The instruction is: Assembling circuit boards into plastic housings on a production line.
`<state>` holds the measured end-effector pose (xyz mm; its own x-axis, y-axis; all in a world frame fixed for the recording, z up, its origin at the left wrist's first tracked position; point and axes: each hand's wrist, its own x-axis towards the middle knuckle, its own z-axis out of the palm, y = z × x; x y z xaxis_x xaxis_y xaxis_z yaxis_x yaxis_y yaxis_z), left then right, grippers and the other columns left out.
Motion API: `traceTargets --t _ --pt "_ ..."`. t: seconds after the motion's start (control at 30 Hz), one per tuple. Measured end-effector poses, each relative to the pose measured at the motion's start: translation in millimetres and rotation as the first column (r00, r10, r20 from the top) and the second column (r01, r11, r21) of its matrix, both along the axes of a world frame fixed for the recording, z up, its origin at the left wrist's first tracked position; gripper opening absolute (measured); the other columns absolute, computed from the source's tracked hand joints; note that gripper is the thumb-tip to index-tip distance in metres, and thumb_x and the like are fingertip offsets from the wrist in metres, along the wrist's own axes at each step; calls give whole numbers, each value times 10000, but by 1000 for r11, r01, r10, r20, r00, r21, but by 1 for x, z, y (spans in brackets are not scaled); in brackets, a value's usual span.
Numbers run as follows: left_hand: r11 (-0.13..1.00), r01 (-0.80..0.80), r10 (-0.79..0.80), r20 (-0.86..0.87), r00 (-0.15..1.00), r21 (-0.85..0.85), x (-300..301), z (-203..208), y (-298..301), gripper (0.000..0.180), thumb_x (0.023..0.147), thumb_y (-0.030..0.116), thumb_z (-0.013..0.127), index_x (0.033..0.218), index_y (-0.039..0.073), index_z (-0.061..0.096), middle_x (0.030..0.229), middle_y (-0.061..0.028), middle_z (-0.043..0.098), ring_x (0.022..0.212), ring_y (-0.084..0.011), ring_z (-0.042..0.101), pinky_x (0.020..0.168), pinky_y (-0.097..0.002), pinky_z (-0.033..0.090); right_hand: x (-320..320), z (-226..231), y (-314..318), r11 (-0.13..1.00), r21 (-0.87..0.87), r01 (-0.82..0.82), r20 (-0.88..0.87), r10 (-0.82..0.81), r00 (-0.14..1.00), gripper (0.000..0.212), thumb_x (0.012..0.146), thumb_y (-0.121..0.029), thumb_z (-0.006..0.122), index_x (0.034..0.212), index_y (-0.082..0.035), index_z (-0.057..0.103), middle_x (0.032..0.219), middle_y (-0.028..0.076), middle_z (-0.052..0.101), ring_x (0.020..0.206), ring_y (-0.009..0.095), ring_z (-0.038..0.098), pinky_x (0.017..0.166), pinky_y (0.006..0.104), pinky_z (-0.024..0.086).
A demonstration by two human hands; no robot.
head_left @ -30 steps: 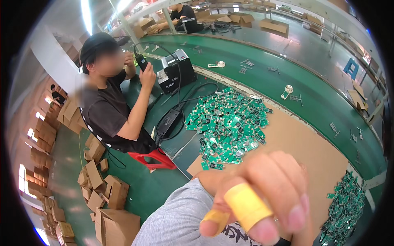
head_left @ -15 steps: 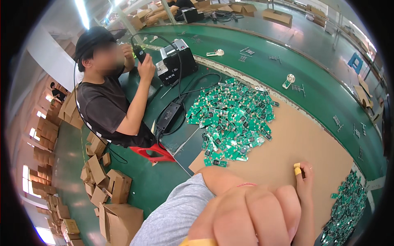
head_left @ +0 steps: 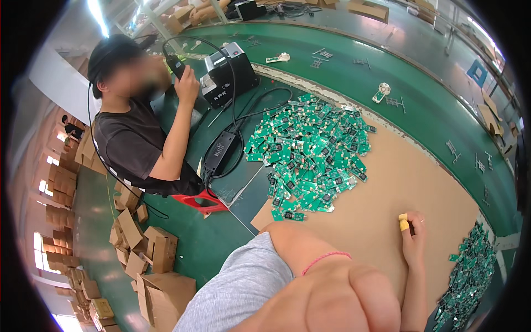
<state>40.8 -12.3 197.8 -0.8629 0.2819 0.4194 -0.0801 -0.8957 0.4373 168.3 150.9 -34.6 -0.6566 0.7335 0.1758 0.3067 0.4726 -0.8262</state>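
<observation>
Large and close at the lower edge is my left hand (head_left: 343,299), back of the hand showing, with a pink cord bracelet (head_left: 326,257) round its wrist. Its fingers are mostly cut off or hidden. My right hand (head_left: 414,238) rests over the brown cardboard sheet (head_left: 381,193), closed, with yellow finger covers (head_left: 404,221) on the tips pressed together. Whatever may be in that pinch is hidden. Beyond the hands lies a big heap of small green circuit boards (head_left: 310,155). A second heap of green boards (head_left: 470,276) lies right of my right forearm.
At the left a co-worker (head_left: 133,127) holds a black handheld device (head_left: 176,65) wired to a black box machine (head_left: 229,74). A black power adapter (head_left: 221,149) with cables lies nearby. A green conveyor belt (head_left: 343,80) carries white and grey parts. Cardboard boxes (head_left: 160,249) cover the floor left.
My left hand has risen toward the view, dropping its fingers below the lower edge and showing more of the bracelet. My right hand stays almost in place. The view has shifted slightly.
</observation>
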Motion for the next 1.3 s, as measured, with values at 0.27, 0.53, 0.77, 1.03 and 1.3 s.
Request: traceTargets --t 0.27,0.53,0.77,1.03,1.3 --pt "893 65 106 -348 931 446 -22 -33 27 85 844 198 536 876 124 562 825 30 534 802 -70 511 765 -261 381 -1 2 1 999 50 -14 5 14 1000 159 738 82 476 861 -10 513 909 75 487 869 200 467 776 277 383" --pt "875 98 146 -452 880 474 -21 -38 25 233 886 198 484 1109 137 515 910 51 552 904 -84 517 804 -306 373 0 7 -2 998 55 -27 19 26 999 163 739 83 492 871 -9 518 930 85 502 876 209 475 777 278 389" --pt "939 186 -49 -421 906 290 -24 -38 17 257 887 202 476 1135 140 505 856 55 567 878 -103 517 778 -313 365 4 9 -6 995 85 55 33 -58 998 122 764 24 528 877 -17 549 904 94 544 870 228 505 765 303 407" --pt "901 429 -354 -456 816 68 -45 -53 57 450 840 375 526 1161 62 495 997 -30 542 865 -164 509 753 -284 406 -15 15 13 886 -463 -17 -358 -170 918 189 790 -69 568 977 -45 556 970 55 542 871 174 517 759 279 413" --pt "395 741 -726 310 614 -543 -16 -165 182 146 869 136 532 996 65 522 786 5 532 679 -69 494 590 -204 395 1 114 15 780 623 66 -48 -46 998 205 714 -70 640 913 -57 593 925 65 527 870 190 532 723 335 443"
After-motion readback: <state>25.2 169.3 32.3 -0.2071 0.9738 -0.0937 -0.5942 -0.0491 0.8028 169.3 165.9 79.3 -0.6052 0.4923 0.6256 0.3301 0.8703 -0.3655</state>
